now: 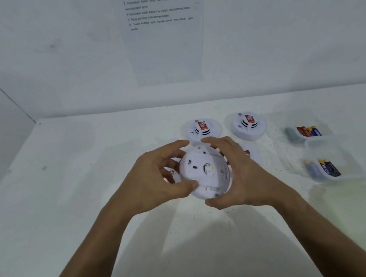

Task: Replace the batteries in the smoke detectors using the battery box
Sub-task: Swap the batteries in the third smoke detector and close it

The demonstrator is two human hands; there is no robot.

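Progress: early, by my reading. You hold one smoke detector (204, 172) off the table (91, 169), its underside turned up toward you. The back plate looks in place, with a small yellow mark near its middle; blur hides whether the battery compartment is open, so I cannot tell if a cell is out or in.

Beyond your fingertips two more smoke detectors (203, 129) (249, 125) sit dome-up, side by side, each with a red label, apparently untouched. Just behind your right hand (241, 175) a fourth white unit (252, 155) is partly hidden, and its state is unclear. Well off to the right of that hand stand two clear battery boxes, the far box (308, 130) and the near box (324, 167), both holding cells. Which box holds fresh ones I cannot judge.

Remaining, as I judge it: open this unit, swap the cells, close it, then do the rest.

Hand pose: your left hand (157, 181) grips the detector's left rim, thumb across the lower edge, fingers curled over the top. Your right hand clamps the right rim, thumb under the near edge, fingers wrapped over the far side. Both forearms converge from the lower corners. The grip suits twisting the base, though that is only a guess.

An instruction sheet (162, 28) hangs on the wall beyond.
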